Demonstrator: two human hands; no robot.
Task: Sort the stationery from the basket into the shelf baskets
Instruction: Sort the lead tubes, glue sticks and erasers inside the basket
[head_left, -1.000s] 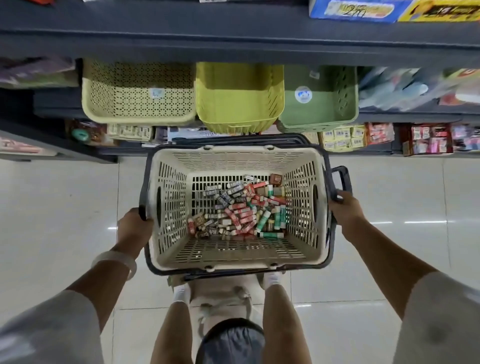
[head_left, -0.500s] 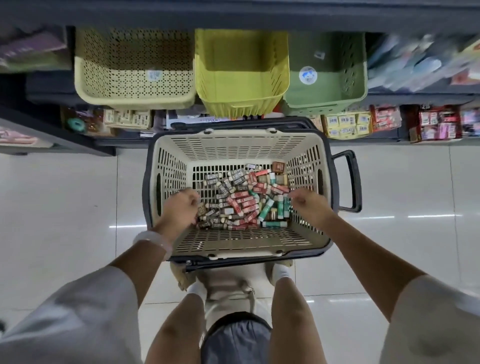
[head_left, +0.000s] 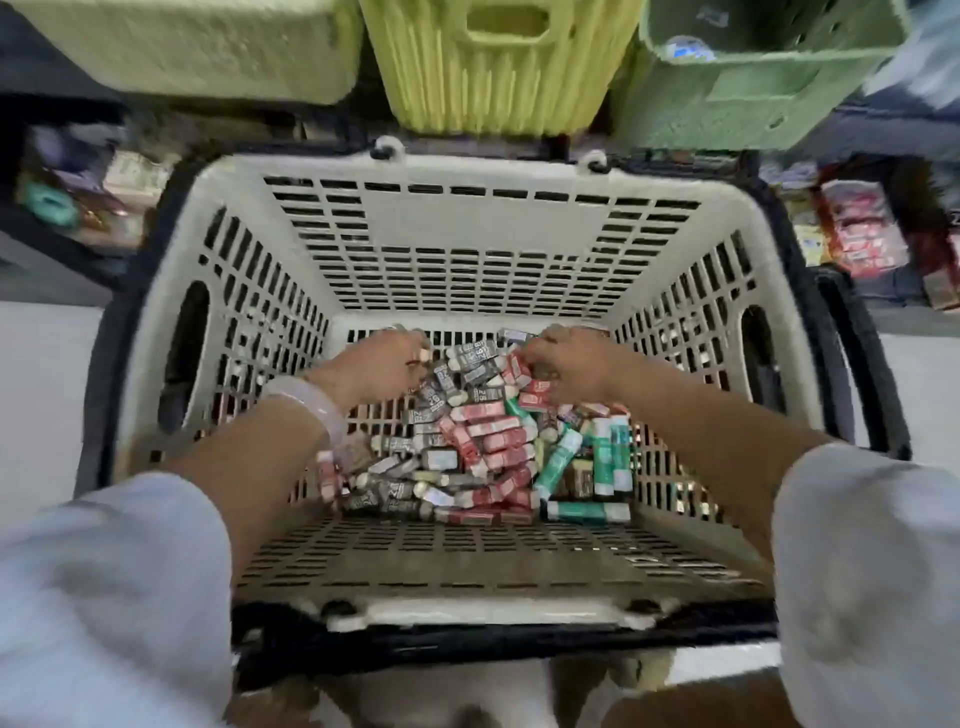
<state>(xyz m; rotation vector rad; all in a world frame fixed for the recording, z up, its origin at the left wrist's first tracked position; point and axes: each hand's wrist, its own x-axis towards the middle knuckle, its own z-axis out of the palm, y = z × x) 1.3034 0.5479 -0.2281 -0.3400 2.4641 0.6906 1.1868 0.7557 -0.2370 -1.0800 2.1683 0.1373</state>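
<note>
Cream slatted basket (head_left: 483, 249) with a dark rim — stands below the shelf baskets and holds the whole lot.

Contents: a heap of small stationery packs (head_left: 483, 447) on the basket floor, towards its far right part. Grey packs lie at the left and far side, red ones in the middle, green-and-white ones at the right.

Left hand (head_left: 376, 364): down in the basket at the far left edge of the heap, fingers curled among the grey packs. Blur hides whether it has hold of any.

Right hand (head_left: 569, 361): at the far right edge of the heap, fingers bent down onto red packs. A firm hold cannot be told.

Shelf baskets, top of view: pale yellow perforated basket (head_left: 208, 47) at left, yellow-green ribbed basket (head_left: 493, 73) in the middle, green basket (head_left: 753, 88) at right — none shows stationery.

White sleeves (head_left: 104, 597) fill the near corners.
</note>
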